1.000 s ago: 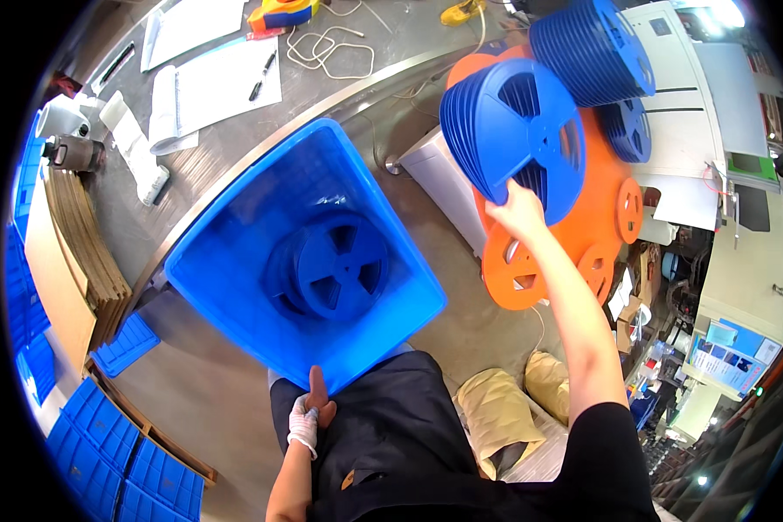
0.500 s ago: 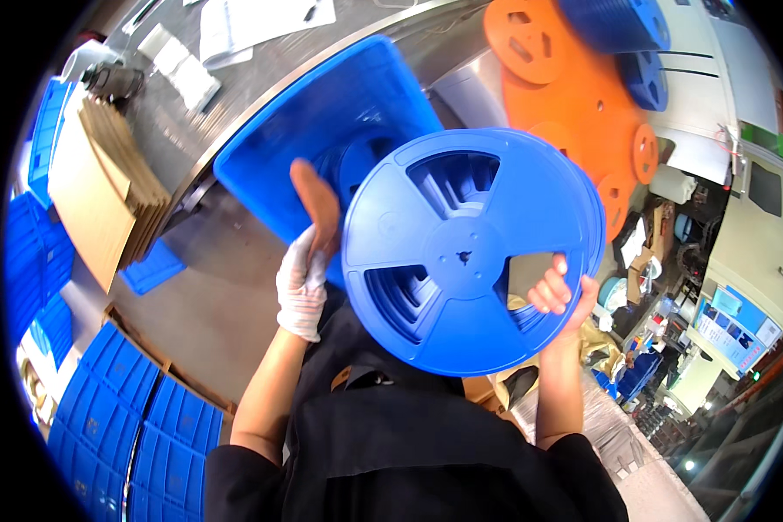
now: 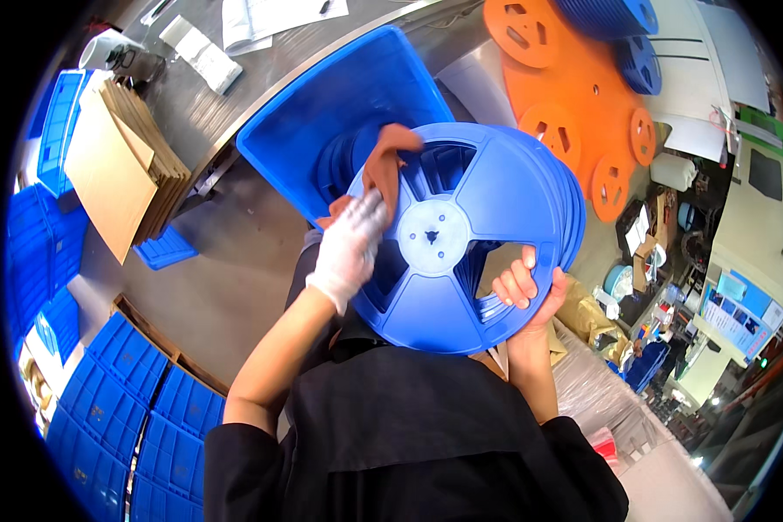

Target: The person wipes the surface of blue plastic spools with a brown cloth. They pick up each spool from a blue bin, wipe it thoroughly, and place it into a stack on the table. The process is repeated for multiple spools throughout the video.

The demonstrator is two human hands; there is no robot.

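Observation:
In front of my torso is a stack of blue plastic reels (image 3: pixel 515 193), with wedge-shaped cut-outs and a small hub hole. My bare right hand (image 3: pixel 531 294) grips its lower right rim, fingers passing through one of the openings. A white glove covers my left hand (image 3: pixel 350 250), which is closed on a reddish-brown cloth (image 3: pixel 385 165) and lies over the left side of the front reel. The cloth's tip and the glove are slightly blurred. Behind the stack, a tilted blue bin (image 3: pixel 313 104) holds more blue reels (image 3: pixel 332 170), partly hidden.
A grey worktable (image 3: pixel 261 78) edges the far left, with papers on it. Cardboard sheets (image 3: pixel 109 178) lean beside it. Blue crates (image 3: pixel 117 391) stand stacked at lower left. An orange board with reel discs (image 3: pixel 574 113) is at far right. A plastic-wrapped surface (image 3: pixel 596 383) lies near my right arm.
My left hand has moved right, bringing the cloth from beside the reels onto the front reel's face. The stack has shifted slightly left and turned, showing more of its edges.

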